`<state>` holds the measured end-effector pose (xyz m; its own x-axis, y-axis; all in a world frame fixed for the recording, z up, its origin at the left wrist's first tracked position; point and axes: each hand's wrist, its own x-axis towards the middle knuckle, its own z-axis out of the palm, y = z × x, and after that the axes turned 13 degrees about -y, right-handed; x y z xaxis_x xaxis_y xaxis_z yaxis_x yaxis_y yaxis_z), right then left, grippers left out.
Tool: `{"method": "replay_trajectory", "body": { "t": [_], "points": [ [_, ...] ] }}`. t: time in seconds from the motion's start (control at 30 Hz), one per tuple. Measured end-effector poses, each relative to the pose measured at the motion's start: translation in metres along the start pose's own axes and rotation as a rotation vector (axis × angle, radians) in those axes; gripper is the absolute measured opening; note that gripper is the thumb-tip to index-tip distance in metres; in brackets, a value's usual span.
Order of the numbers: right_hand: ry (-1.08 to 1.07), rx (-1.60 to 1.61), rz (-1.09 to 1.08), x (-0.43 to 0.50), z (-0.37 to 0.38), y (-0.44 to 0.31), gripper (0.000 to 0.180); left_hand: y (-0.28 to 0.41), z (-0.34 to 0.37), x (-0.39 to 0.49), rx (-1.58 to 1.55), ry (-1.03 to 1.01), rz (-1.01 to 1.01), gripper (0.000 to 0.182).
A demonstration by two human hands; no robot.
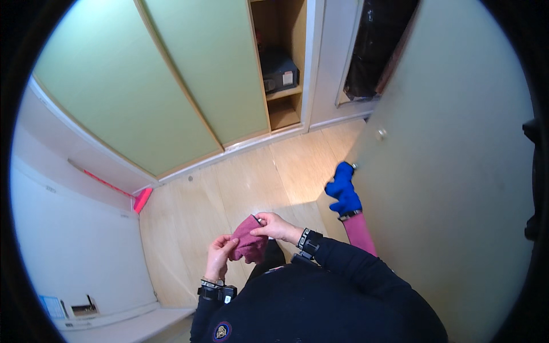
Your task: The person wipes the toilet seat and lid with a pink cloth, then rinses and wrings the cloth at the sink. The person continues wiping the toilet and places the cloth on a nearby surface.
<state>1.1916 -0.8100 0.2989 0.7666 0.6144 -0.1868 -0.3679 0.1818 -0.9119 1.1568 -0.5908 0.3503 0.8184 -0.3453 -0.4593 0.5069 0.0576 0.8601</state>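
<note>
A pink cloth point(248, 240) with a dark edge hangs between my two hands in front of my body. My left hand point(219, 255) pinches its left side between thumb and fingers. At its upper right corner, by the dark edge, my right hand point(276, 227) grips it. Both wrists wear black straps with small devices. To the right of my right hand, another person's blue-gloved hand point(346, 191) with a pink sleeve reaches out near the frosted panel.
Pale green sliding doors point(206, 77) stand ahead, beside an open shelf holding a dark safe point(279, 73). A frosted panel point(437, 150) fills the right side. A pink broom point(143, 200) leans at the left wall, above the light wood floor point(193, 214).
</note>
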Motion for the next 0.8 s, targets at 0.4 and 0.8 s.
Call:
{"method": "replay_trajectory", "body": {
  "t": [0.4,0.8],
  "points": [
    [0.047,0.031,0.295,0.136,-0.096,-0.114,0.056,0.142,-0.030,0.208,0.000,-0.267,0.067,0.021],
    [0.132,0.088,-0.080,0.247,-0.283,-0.195,0.027,0.252,0.006,0.404,0.098,-0.313,-0.005,0.026]
  ]
}}
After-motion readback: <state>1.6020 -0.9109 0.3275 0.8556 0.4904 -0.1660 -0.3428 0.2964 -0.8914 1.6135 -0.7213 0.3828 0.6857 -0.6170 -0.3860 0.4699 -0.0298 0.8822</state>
